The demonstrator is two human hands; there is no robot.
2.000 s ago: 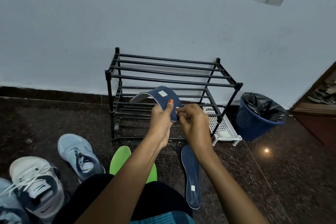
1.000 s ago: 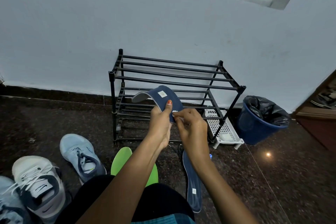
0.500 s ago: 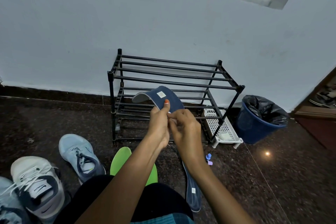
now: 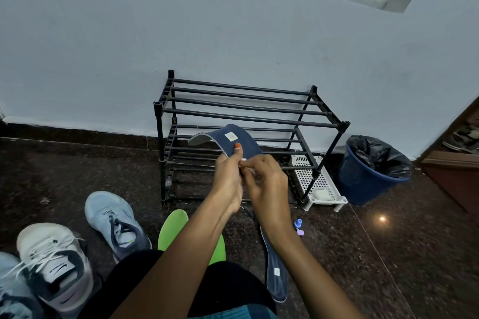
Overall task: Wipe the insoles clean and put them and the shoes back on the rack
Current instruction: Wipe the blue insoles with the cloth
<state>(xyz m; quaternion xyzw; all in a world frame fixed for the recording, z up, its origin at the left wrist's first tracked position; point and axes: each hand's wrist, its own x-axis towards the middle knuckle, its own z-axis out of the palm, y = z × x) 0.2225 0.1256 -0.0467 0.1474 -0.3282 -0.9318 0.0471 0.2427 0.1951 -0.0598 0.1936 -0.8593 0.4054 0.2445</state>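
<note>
My left hand (image 4: 229, 179) grips a navy blue insole (image 4: 233, 141) that bends up and over in front of the black shoe rack (image 4: 248, 122). My right hand (image 4: 267, 181) pinches a small white wipe (image 4: 244, 160) against the insole's lower part, close to my left thumb. A second navy insole (image 4: 276, 274) lies on the floor under my right forearm. A green insole (image 4: 172, 230) lies on the floor below my left forearm. A light blue sneaker (image 4: 115, 223) and a white sneaker (image 4: 54, 261) sit at the lower left.
A blue bin (image 4: 373, 171) with a black liner stands right of the rack. A white perforated plastic stand (image 4: 313, 184) sits beside the rack's right legs. A small blue and purple item (image 4: 298, 226) lies on the dark stone floor. Another sneaker's edge (image 4: 11, 295) shows at the bottom left.
My right hand has moved left along the insole until it sits against my left hand. The bent insole stays in my left hand's grip.
</note>
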